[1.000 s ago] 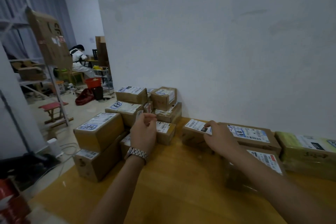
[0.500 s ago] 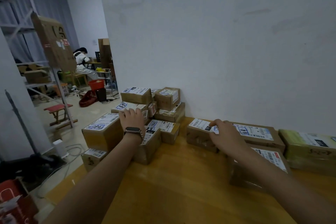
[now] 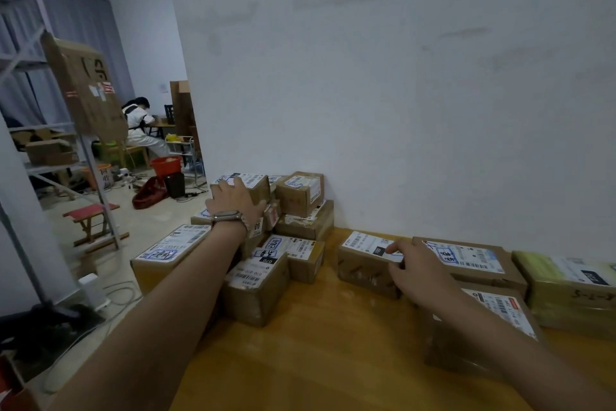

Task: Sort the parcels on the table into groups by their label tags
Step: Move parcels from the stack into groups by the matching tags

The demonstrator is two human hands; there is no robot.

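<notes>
The left hand (image 3: 233, 202), a watch (image 3: 226, 216) at its wrist, reaches far out and clasps the top parcel (image 3: 256, 185) of the stack, fingers spread and bent over its labelled lid. Beside that forearm lie more labelled parcels: a big box (image 3: 166, 257) to its left, a smaller box (image 3: 256, 287) to its right. The right hand (image 3: 418, 272) grips the corner of a small parcel (image 3: 361, 269) on the wooden table (image 3: 333, 344) with its index tip on the label, and a flat parcel (image 3: 473, 259) sits just right of its knuckles
</notes>
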